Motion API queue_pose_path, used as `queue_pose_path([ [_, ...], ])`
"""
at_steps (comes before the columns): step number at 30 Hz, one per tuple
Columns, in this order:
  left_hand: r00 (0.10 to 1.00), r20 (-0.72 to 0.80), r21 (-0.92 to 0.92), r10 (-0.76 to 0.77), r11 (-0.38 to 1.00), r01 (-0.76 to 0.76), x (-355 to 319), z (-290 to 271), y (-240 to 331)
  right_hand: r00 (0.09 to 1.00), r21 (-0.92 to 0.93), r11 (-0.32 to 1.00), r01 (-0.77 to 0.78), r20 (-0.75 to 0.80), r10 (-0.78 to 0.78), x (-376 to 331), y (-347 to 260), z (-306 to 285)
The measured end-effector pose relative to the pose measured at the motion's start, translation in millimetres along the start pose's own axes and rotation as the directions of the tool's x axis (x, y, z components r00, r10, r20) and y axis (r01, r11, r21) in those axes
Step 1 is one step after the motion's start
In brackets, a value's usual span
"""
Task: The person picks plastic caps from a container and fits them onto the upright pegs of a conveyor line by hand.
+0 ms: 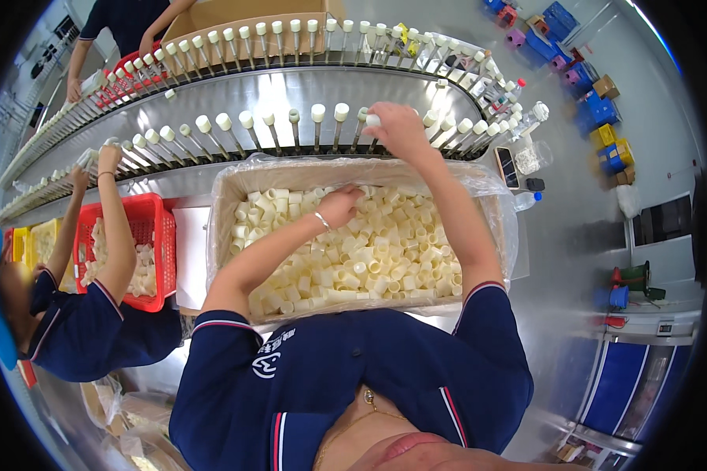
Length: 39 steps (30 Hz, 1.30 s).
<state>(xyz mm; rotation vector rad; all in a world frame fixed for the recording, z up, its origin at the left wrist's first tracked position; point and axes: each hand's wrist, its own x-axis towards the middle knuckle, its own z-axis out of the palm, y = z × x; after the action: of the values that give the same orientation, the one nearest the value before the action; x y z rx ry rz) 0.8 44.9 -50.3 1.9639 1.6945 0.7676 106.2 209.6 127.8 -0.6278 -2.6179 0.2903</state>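
Observation:
My right hand (397, 128) is raised to the near row of metal rods, its fingers closed on a short white plastic cap (373, 120) beside a rod's tip. Down in the lined carton, my left hand (339, 206) rests on a heap of cream-white plastic caps (369, 251). Its fingers curl inward among the pieces, and what they hold cannot be made out. Many upright rods on either side of my right hand carry a white cap (341, 111); a few, such as the rod tip (294, 115) to its left, show no white cap.
The plastic-lined carton (221, 212) stands against my body. A looped metal conveyor (236, 98) runs across in front. On the left, a co-worker's hand (110, 157) works at the rods above a red basket (165, 243). A phone (507, 166) and bottle (526, 201) lie at right.

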Motion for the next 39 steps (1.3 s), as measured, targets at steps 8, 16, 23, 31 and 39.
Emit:
queue_pose_path([
  [8, 0.993, -0.111, -0.505, -0.044, 0.863, -0.019, -4.1, -118.6, 53.5, 0.927, -0.533, 0.84, 0.1, 0.358, 0.116, 45.0, 47.7, 10.4],
  [16, 0.92, -0.332, -0.322, -0.206, 0.942, 0.094, 17.9, -172.5, 50.6, 0.988, -0.446, 0.891, 0.088, -0.078, -0.137, -14.6, 45.4, -1.3],
  [23, 0.874, -0.408, 0.353, 0.264, 0.929, -0.115, 91.5, -176.4, 43.6, 0.98, -0.066, 0.982, 0.177, -0.08, -0.182, -114.6, -0.7, -12.6],
  [31, 0.991, 0.13, 0.635, -0.035, 0.771, -0.057, 193.2, -130.5, 53.6, 0.999, 0.076, 0.996, -0.048, 0.025, 0.046, -146.0, 18.1, -25.1],
  [39, 0.81, -0.098, 0.558, 0.578, 0.706, -0.436, 167.7, -83.3, 78.2, 0.948, -0.061, 0.993, -0.105, 0.295, 0.118, -169.1, 37.8, 55.3],
])
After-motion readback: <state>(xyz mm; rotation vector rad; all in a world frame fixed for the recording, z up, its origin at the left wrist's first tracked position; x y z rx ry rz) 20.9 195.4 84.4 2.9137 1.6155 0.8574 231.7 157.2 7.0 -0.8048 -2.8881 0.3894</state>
